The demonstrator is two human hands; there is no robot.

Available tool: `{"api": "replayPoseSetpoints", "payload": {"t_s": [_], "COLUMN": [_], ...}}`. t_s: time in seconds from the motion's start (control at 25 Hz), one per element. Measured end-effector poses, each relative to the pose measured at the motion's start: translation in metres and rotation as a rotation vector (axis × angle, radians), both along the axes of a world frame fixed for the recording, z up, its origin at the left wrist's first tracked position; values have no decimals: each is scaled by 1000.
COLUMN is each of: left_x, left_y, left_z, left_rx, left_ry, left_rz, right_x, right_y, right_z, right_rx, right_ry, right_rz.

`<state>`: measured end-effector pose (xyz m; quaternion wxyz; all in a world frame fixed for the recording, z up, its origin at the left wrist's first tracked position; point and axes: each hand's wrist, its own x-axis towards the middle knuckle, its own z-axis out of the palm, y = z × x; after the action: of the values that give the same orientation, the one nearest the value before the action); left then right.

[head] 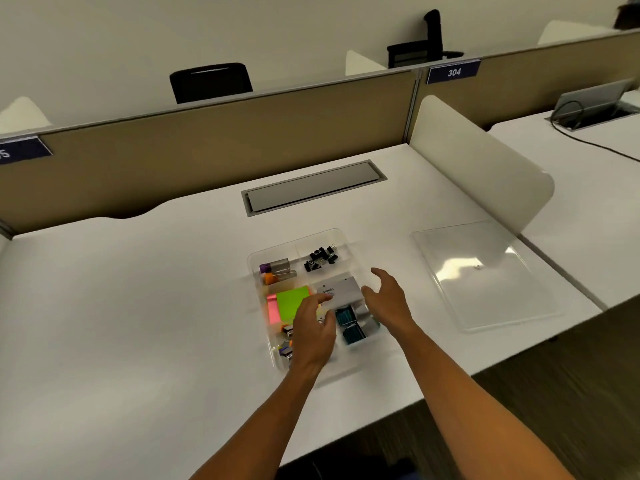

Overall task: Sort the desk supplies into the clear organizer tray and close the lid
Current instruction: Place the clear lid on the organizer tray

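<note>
Two bare forearms reach in from the near edge over the white worktop [138, 306]. Her left hand [313, 329] lies palm-down over the near part of the clear organizer tray [341, 237], fingers [320, 299] loosely spread and holding nothing, the forefinger tip touching a grey box [341, 289] in the tray's right middle compartment. Just beside it, the right hand [386, 299] hovers at the tray's right rim, fingers apart and curled, empty.

Inside the tray, black binder clips [320, 259] fill the far right compartment; capped tubes with purple and orange ends [277, 270] lie in the far left one. Green and pink sticky notes [287, 303] sit left of the grey box, and two teal boxes [349, 323] lie nearer, between the hands. Small coloured items at the near left are too blurred to name.

Well to the right, the clear lid [481, 275] lies flat on the worktop, apart from the tray.
</note>
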<state>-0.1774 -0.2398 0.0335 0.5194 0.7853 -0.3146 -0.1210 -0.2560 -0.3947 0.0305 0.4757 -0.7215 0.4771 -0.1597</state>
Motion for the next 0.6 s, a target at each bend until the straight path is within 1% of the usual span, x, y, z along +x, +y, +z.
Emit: {"api": "replayPoseSetpoints", "payload": {"t_s": [0.16, 0.28, 0.44, 0.6], "left_x": [-12, -27, -55, -97], "left_y": [-23, -49, -97, -149], "left_z": [12, 17, 22, 21], "left_rx": [7, -5, -23, 31], "left_ry": [-5, 41, 127, 303], "left_rz": [-128, -183, -149, -125], "right_x": [-20, -43, -83, -128], "right_y": [-13, -36, -78, -129], "right_z": [0, 0, 3, 3], "right_rx": [-88, -117, -110, -107], "right_ry": [27, 62, 55, 41], "right_rz": [-38, -55, -66, -73]}}
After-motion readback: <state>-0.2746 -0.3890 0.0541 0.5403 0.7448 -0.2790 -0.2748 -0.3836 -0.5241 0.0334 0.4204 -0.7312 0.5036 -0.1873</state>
